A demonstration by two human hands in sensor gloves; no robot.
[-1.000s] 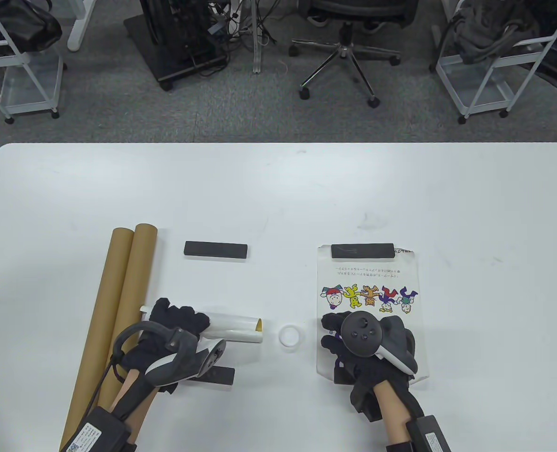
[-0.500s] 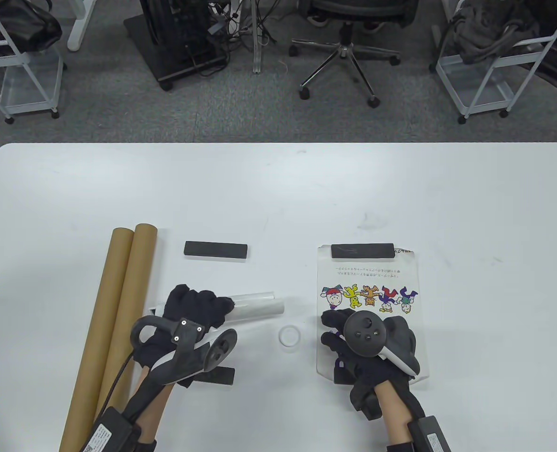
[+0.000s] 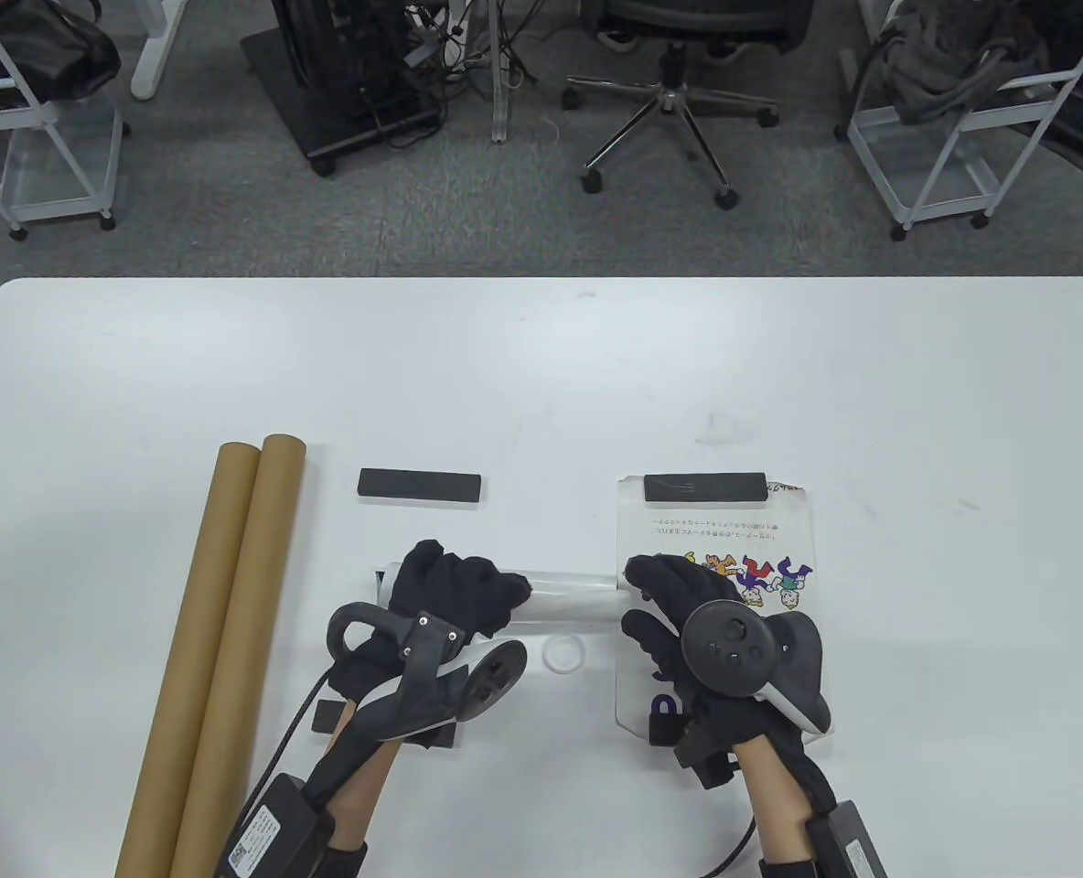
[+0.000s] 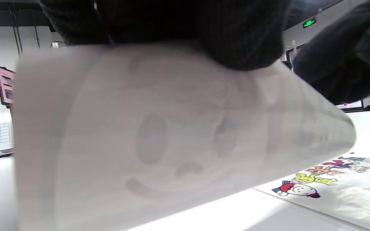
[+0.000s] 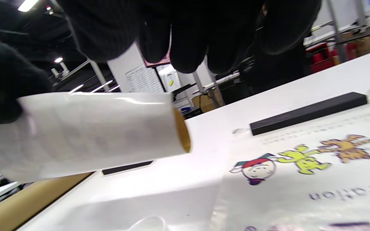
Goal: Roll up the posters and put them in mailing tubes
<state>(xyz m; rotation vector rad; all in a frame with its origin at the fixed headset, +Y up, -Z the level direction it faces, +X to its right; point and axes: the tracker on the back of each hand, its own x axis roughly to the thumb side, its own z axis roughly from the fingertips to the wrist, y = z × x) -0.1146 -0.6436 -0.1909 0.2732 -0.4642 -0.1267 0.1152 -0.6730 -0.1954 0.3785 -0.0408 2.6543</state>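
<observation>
My left hand [image 3: 468,590] grips a rolled white poster [image 3: 569,599] and holds it level just above the table; up close the roll [image 4: 172,144] fills the left wrist view. My right hand [image 3: 651,594] hovers at the roll's right end [image 5: 101,134] with loosely curled fingers [image 5: 185,48] above it, and I see no grip. A flat poster [image 3: 715,540] with cartoon figures lies under the right hand, a black bar weight [image 3: 704,487] on its far edge. Two brown mailing tubes [image 3: 230,640] lie side by side at the left.
A second black bar [image 3: 420,485] lies alone behind the roll. Another bar [image 3: 432,732] sits under my left wrist, and one [image 3: 665,727] on the flat poster's near edge. A white ring cap [image 3: 562,655] lies between my hands. Chairs and carts stand beyond the table.
My left hand has carried the roll forward and to the right, up to the flat poster's edge. My right hand has shifted forward to meet the roll's end.
</observation>
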